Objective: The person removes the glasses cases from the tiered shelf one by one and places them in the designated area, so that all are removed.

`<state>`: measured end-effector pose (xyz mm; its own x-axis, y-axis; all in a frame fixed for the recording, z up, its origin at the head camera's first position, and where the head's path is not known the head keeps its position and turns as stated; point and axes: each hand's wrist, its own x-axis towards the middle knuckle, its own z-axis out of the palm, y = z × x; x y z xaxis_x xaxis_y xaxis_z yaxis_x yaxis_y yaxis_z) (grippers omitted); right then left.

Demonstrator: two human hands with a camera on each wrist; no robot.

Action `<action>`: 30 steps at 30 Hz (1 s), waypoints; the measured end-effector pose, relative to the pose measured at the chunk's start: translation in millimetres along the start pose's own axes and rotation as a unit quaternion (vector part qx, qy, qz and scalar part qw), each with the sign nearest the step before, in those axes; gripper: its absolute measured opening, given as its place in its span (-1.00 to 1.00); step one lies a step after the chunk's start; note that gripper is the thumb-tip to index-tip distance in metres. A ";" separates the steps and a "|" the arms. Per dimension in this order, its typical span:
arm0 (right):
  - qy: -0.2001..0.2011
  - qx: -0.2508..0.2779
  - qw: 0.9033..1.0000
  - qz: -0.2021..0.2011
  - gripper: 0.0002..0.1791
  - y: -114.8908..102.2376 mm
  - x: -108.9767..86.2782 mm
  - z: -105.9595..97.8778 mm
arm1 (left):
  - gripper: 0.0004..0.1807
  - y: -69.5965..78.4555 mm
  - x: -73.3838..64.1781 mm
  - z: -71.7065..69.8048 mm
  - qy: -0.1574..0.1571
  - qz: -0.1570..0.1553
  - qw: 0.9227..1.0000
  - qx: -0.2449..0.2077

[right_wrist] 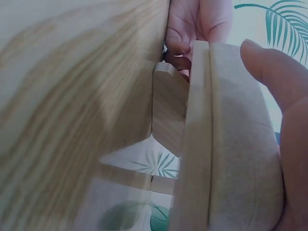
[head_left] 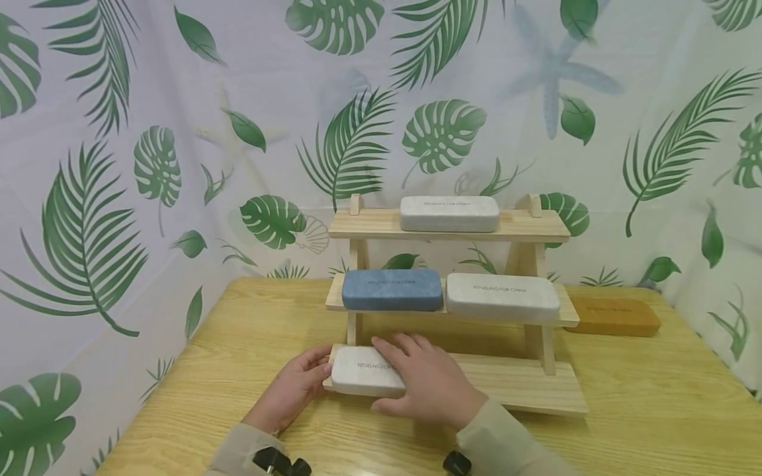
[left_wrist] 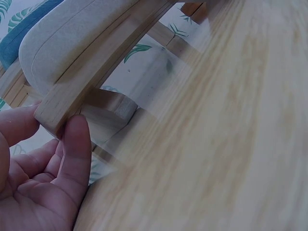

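Note:
A white glasses case (head_left: 356,381) with printed lettering lies at the left end of the bottom shelf (head_left: 524,387) of a three-tier wooden display stand. My right hand (head_left: 431,387) lies over the case's right part and grips it, fingers across the top and thumb at the front. In the right wrist view, the thumb (right_wrist: 269,67) rests along the case (right_wrist: 243,139). At the shelf's left end is my left hand (head_left: 294,389). The left wrist view shows its thumb and fingers pinching the board's corner (left_wrist: 62,103), just below the case.
A blue case (head_left: 391,291) and a white case (head_left: 503,295) share the middle shelf. Another white case (head_left: 449,215) sits on the top shelf. Right of the stand, an orange-brown case (head_left: 616,317) lies on the wooden table (head_left: 667,396). Leaf-patterned cloth (head_left: 208,132) hangs behind.

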<state>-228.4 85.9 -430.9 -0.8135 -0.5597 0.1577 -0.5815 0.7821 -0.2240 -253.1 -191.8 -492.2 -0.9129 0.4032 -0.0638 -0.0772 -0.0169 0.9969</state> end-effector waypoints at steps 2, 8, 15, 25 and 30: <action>0.005 -0.009 1.000 0.003 0.07 -0.8 0.1 1.8 | -0.38 0.8 -0.1 0.6 -0.001 -0.001 1.000 -0.001; 0.015 -0.032 0.999 0.011 0.08 -4.8 -1.1 2.5 | -0.37 3.4 -1.1 2.7 0.002 -0.007 1.000 -0.003; 0.035 -0.065 0.997 0.009 0.09 -5.7 -1.4 7.4 | -0.36 1.6 -1.0 1.2 0.005 -0.006 1.000 0.003; 0.030 -0.067 0.997 0.023 0.06 -5.9 0.1 11.1 | -0.35 -0.5 -0.8 0.7 0.010 -0.007 1.000 0.003; 0.032 -0.068 0.997 0.029 0.04 -5.2 0.9 11.6 | -0.36 1.2 -0.3 2.5 0.014 -0.006 1.000 0.003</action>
<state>-226.1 78.2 -440.8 -0.8417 -0.4970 0.2112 -0.5247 0.8452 -0.1021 -251.9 -189.6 -490.9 -0.9230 0.3769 -0.0772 -0.0857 -0.0057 0.9963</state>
